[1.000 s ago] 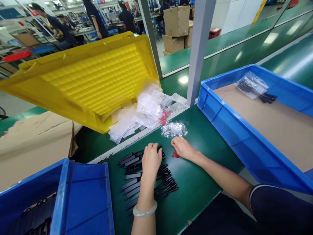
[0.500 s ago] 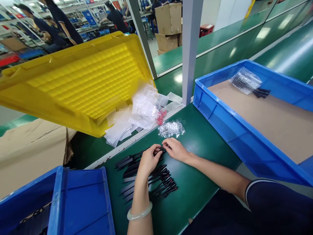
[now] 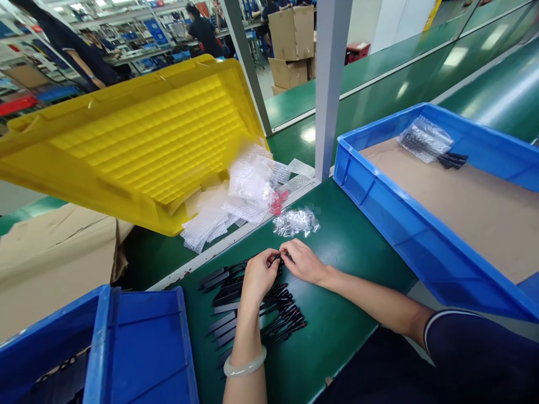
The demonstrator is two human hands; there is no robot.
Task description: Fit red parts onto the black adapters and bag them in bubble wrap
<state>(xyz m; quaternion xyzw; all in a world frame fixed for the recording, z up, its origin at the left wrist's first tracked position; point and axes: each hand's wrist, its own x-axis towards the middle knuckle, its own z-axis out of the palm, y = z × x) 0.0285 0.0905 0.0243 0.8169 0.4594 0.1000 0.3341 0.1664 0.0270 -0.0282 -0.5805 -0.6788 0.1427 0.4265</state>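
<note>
My left hand [image 3: 259, 275] pinches the tip of a thin black strip part [image 3: 278, 258] above a pile of several black strip parts [image 3: 256, 308] on the green table. My right hand [image 3: 304, 261] meets it at the same tip, fingers pinched together on something small I cannot make out. A small crumpled clear bag [image 3: 296, 221] lies just beyond my hands. A pale bangle is on my left wrist.
A tilted yellow crate [image 3: 138, 140] spills bubble-wrap bags [image 3: 248, 191] and small red pieces [image 3: 278, 202]. A blue bin [image 3: 379, 191] on the right has a cardboard liner and one wrapped bundle [image 3: 427, 139]. Another blue bin [image 3: 138, 342] is near left. A grey post [image 3: 330, 84] stands behind. People work in the background.
My left hand lifted off the pile and my right hand left the red piece on the table. Both hands came together at one strip's tip.
</note>
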